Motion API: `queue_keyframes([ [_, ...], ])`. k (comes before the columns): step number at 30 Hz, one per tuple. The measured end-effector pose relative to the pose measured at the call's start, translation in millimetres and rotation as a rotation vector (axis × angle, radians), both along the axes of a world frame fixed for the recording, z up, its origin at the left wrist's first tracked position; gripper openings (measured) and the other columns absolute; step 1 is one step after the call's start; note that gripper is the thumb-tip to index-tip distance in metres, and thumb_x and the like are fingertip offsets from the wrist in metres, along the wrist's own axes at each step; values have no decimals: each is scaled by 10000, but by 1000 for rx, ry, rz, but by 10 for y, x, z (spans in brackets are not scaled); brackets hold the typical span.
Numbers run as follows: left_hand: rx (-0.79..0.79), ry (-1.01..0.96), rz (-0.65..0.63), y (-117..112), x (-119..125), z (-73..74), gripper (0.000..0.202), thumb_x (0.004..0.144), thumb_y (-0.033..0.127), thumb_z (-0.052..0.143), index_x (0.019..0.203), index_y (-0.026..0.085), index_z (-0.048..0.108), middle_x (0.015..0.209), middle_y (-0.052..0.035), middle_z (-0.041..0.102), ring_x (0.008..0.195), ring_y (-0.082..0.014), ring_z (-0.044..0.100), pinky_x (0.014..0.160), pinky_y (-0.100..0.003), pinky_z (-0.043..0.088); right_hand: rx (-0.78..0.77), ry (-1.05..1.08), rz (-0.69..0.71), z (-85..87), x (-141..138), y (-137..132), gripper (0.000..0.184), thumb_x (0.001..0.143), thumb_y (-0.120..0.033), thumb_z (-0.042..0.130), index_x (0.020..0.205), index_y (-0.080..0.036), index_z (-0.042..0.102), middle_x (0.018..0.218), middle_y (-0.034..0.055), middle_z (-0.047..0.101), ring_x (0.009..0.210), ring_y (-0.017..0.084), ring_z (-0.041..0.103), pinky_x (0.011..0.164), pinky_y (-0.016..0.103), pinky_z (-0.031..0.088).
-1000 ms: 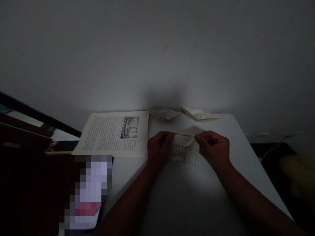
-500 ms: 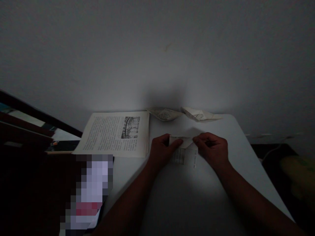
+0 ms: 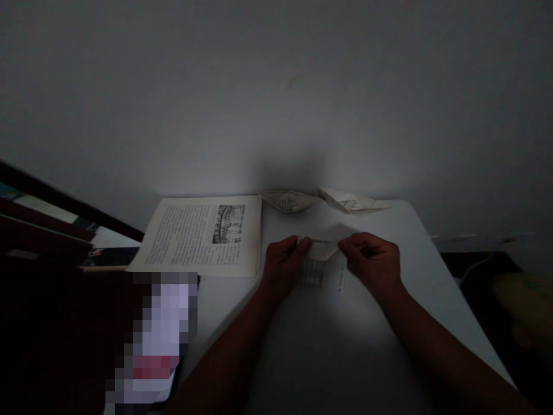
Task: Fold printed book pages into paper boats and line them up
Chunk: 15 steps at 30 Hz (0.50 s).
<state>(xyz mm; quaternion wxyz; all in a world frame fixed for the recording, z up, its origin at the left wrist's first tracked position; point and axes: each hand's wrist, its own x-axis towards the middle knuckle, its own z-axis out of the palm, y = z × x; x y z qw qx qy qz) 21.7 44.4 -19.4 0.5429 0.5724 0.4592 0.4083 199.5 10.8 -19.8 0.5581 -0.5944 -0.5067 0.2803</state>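
Observation:
Between my hands is a folded sheet of printed paper (image 3: 324,250), with a slanted flap along its top and a dark printed picture below on the left. My left hand (image 3: 283,262) pinches its upper left edge, thumb on the near face. The upper right corner is pinched between the thumb and fingers of my right hand (image 3: 375,259). Beyond the hands, against the wall, lie two folded paper boats, a left one (image 3: 287,202) and a right one (image 3: 351,202). The fingers behind the paper are hidden.
A stack of printed pages (image 3: 185,233) lies at the table's back left. Left of the table's front part is a phone-like device (image 3: 166,328), its screen blurred out. The white table (image 3: 440,288) meets a grey wall (image 3: 276,86). The room is dim.
My left thumb has drawn back leftward along the paper's flap to its upper left corner. The right hand keeps its pinch, almost unmoved.

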Motion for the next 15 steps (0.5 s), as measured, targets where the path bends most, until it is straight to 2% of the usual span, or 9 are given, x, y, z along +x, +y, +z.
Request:
queue_keyframes([
  [3,0,-37,6,2,4,-7,433,816,493,549,555,165,437,530,56,317,501,-75,307,472,-211,244,3,7,2,-8,2,2,168,703,-302,718,619,-166,666,426,-30,563,351,87,488,332,186,372],
  [8,31,57,33,26,-8,-5,481,787,457,599,488,166,359,493,66,264,471,-65,286,459,-211,232,-14,33,-9,-4,10,9,166,698,-290,723,613,-161,662,422,-35,553,344,75,457,330,183,343],
  [10,25,44,56,37,-14,6,421,762,436,638,508,157,450,486,66,352,474,-68,352,472,-205,287,-17,50,-15,-3,16,11,164,694,-284,725,609,-159,660,410,-39,541,340,70,444,331,181,332],
  [13,7,-14,121,53,-23,25,259,723,389,689,654,147,628,577,34,566,547,-96,507,549,-215,409,-19,111,-35,1,18,15,174,686,-289,729,598,-159,654,384,-50,511,320,63,407,313,178,294],
  [15,13,-19,146,58,-31,34,218,725,363,689,702,147,673,628,10,634,595,-114,564,588,-226,447,-31,134,-38,8,13,16,174,682,-293,732,601,-160,655,383,-53,503,319,61,394,308,178,282],
])
